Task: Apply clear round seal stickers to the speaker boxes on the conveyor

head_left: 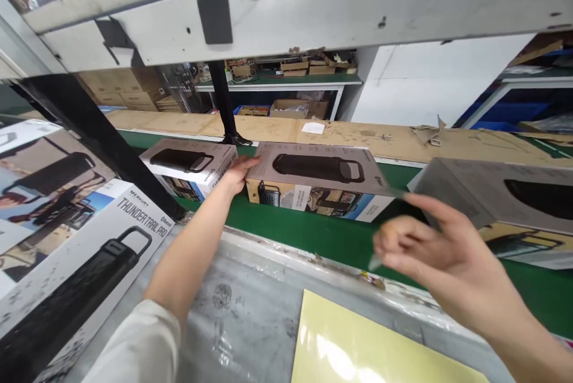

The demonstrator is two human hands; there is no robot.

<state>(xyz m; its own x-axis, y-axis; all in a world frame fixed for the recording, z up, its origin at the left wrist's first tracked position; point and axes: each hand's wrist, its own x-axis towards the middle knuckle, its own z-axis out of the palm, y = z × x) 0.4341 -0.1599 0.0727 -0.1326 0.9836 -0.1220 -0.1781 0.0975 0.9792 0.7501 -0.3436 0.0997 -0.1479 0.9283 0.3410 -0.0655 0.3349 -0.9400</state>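
Well to the left of the middle box [313,183], a carton lettered THUNDERTRAIL PRO [129,234] shows its speaker picture. Between that carton and the middle box runs a dark post [107,135], then, just left of the middle box, a similar speaker box [192,162]. The person's left hand [239,173] reaches in beside it, partly open, fingertips against the middle box's left end; I cannot tell whether it grips. The middle box itself lies on a green surface [277,222], speaker picture upward. Nearer the person than the middle box, a glossy yellow sheet [358,347] lies on the table [250,305]. Off the middle box's right end, the right hand [421,246] hangs half curled, index finger stretched out; something clear blurs at its fingertips, whether held I cannot tell. Right of the middle box sits another speaker box [514,192].
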